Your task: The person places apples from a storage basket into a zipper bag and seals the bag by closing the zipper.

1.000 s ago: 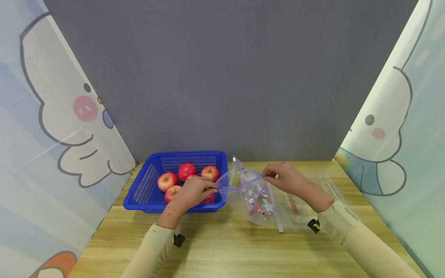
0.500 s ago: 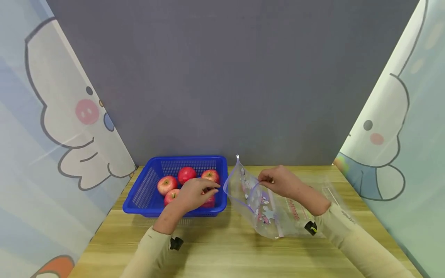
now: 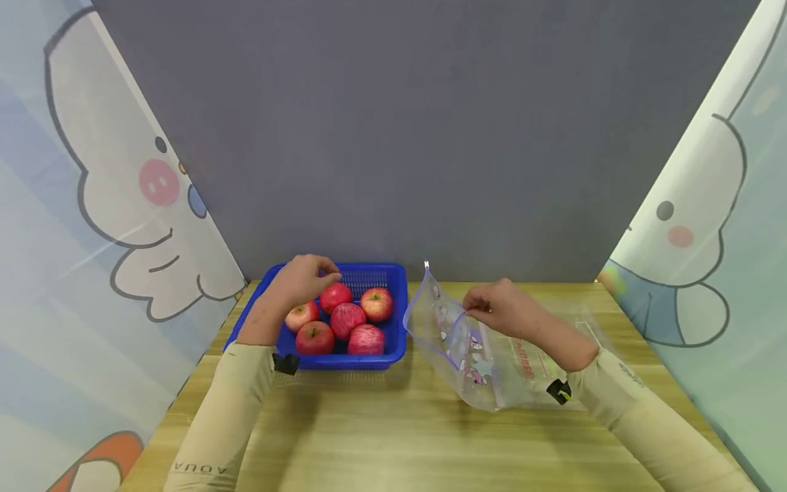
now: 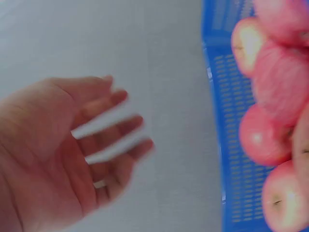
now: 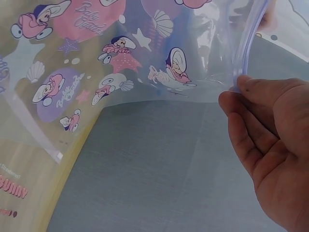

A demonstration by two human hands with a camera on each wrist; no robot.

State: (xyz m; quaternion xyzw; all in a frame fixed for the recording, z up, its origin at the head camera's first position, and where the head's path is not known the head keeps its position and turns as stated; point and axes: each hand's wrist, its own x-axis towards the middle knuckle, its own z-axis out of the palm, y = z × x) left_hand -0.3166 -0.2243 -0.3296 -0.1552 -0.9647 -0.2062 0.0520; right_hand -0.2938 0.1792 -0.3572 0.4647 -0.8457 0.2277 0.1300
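Observation:
My right hand [image 3: 507, 311] pinches the purple zip edge of a clear plastic zip bag [image 5: 120, 72] between thumb and fingers. The bag's mouth gapes toward the left, and its film carries printed shells, stars and cartoon figures. Over the back left part of a blue basket [image 3: 398, 328] is my left hand [image 3: 304, 279], holding nothing, its fingers spread and lightly bent in the left wrist view. Several red apples [image 3: 348, 321] lie in the basket, to the right of the left hand in its wrist view.
Under the right forearm, another clear bag [image 3: 529, 362] with red lettering lies flat on the wooden table [image 3: 381, 437]. A grey panel [image 3: 430, 137] stands behind the table, with cartoon-printed sheets [image 3: 688, 225] at both sides.
The left hand has let go of the bag's edge and moved left and back over the basket, uncovering more apples. The bag's mouth has spread wider; the right hand keeps its grip.

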